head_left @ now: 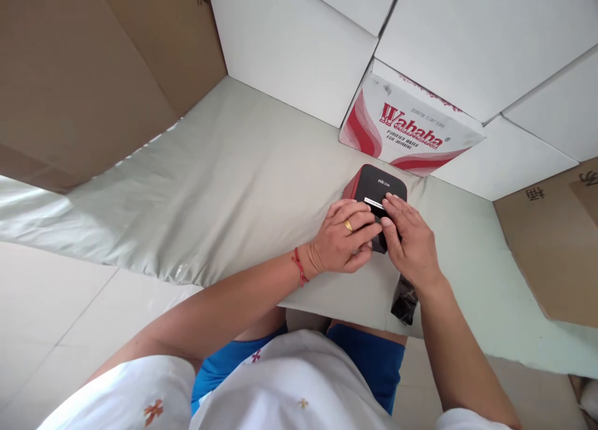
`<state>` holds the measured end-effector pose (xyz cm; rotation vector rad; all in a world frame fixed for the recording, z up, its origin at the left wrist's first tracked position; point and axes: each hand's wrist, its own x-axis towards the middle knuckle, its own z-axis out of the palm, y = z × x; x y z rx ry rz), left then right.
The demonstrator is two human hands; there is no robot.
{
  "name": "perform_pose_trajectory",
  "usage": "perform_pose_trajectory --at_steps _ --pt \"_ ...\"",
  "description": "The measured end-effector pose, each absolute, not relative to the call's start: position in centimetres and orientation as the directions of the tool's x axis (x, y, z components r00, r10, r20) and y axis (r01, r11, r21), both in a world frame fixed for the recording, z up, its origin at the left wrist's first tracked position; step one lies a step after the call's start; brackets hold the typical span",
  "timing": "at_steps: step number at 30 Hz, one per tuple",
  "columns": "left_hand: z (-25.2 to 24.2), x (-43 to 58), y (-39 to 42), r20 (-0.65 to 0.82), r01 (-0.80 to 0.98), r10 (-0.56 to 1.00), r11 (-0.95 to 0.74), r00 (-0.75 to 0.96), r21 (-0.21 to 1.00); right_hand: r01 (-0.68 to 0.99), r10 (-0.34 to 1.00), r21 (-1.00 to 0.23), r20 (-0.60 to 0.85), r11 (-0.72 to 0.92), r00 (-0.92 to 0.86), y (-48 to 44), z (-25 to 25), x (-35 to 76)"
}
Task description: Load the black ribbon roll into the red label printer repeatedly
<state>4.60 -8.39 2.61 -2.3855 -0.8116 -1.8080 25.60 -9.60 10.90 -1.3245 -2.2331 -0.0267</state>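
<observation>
A small box-shaped device (379, 184) with a black top and red side lies on the cloth-covered surface in front of me. Pale lettering and a narrow white strip show on its top; I cannot tell its exact kind. My left hand (348, 234), with a gold ring, grips its near left part with bent fingers. Over the near right part, my right hand (411, 237) holds it with the thumb close to my left fingertips. Both hands cover much of the near end. Below my right wrist lies a crumpled, shiny black thing (404, 304), partly hidden.
A white and red water carton (411, 128) stands just behind the device, among stacked white boxes (299, 50). Large brown cartons stand at the left (93, 75) and right (551, 243). The pale cloth (224, 168) ends close to my lap.
</observation>
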Motion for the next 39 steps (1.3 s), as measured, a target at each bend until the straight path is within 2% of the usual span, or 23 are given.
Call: perform_pose_trajectory --at_steps 3,6,8,11,17,22,24,28,30,33,39 --pt "2.6 3.7 -7.7 0.832 0.388 0.537 -0.803 0.143 0.452 0.819 0.797 -0.264 0.502 0.510 -0.335 -10.1 9.4 25.4" --pt "3.0 2.6 -6.6 0.630 0.297 0.768 -0.632 0.113 0.716 0.809 0.782 -0.284 0.543 0.514 -0.306 -10.1 8.8 25.1" --pt "3.4 2.0 -6.0 0.539 0.220 0.831 -0.556 0.136 0.801 0.804 0.777 -0.294 0.555 0.517 -0.296 -10.1 8.7 24.9" --pt "3.9 1.9 -5.5 0.533 0.199 0.841 -0.541 0.094 0.817 0.802 0.783 -0.307 0.551 0.512 -0.289 -10.1 8.6 24.9" --pt "3.9 2.8 -5.1 0.617 0.285 0.787 -0.597 0.025 0.750 0.787 0.792 -0.340 0.539 0.515 -0.285 -10.2 8.6 24.9" --pt "3.8 2.6 -4.7 0.565 0.308 0.823 -0.551 0.052 0.775 0.779 0.799 -0.369 0.541 0.507 -0.263 -10.2 8.4 24.8" --pt "3.5 2.4 -4.5 0.544 0.255 0.836 -0.543 0.072 0.800 0.772 0.790 -0.373 0.556 0.515 -0.258 -10.7 8.2 24.6" --pt "2.5 2.2 -3.9 0.483 -0.065 0.868 -0.478 0.120 0.876 0.744 0.757 -0.389 0.609 0.544 -0.236 -13.4 7.4 24.0" --pt "1.9 2.2 -3.5 0.440 -0.162 0.890 -0.419 0.123 0.893 0.749 0.733 -0.362 0.639 0.555 -0.234 -15.0 6.8 23.7" --pt "1.2 2.3 -2.8 0.345 -0.171 0.933 -0.325 0.101 0.930 0.768 0.696 -0.299 0.673 0.567 -0.251 -16.9 5.9 23.3" --pt "0.9 2.0 -2.1 0.258 -0.241 0.937 -0.201 0.237 0.949 0.769 0.666 -0.254 0.692 0.586 -0.279 -17.9 5.3 23.2"
